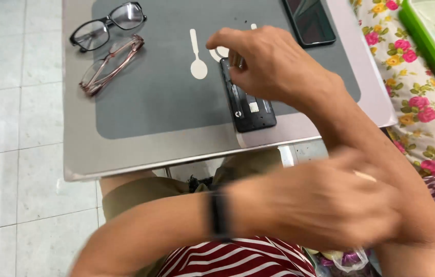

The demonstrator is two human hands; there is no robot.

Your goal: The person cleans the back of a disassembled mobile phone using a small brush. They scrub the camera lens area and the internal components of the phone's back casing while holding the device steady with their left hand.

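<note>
Surface (125, 154) first: a small grey tray table across our lap, with a darker mat (166, 97) on top that carries everything we are handling. Our right hand (274, 64) reaches out over the mat, fingers pinched shut on a thin metal tool whose tip sits at the top edge of the opened phone (248, 105). That phone lies directly under the right hand, back off and insides facing up, flat on the mat so that, as we judge it, it stays put while the tool works at it.

Our left hand (325, 202) is down near our lap, crossed under the right forearm and blurred; a pale sliver shows beside it, but we cannot tell whether it grips anything. A dark band (219, 213) sits on its wrist.

Beyond the right hand lies a second phone (310, 20), screen up, clear of the work. Well out from the right hand's knuckles, two pairs of glasses (107, 43) rest at the surface's far corner, one black, one pinkish. Just beside the right fingers a spoon shape (197, 56) marks the mat.
</note>
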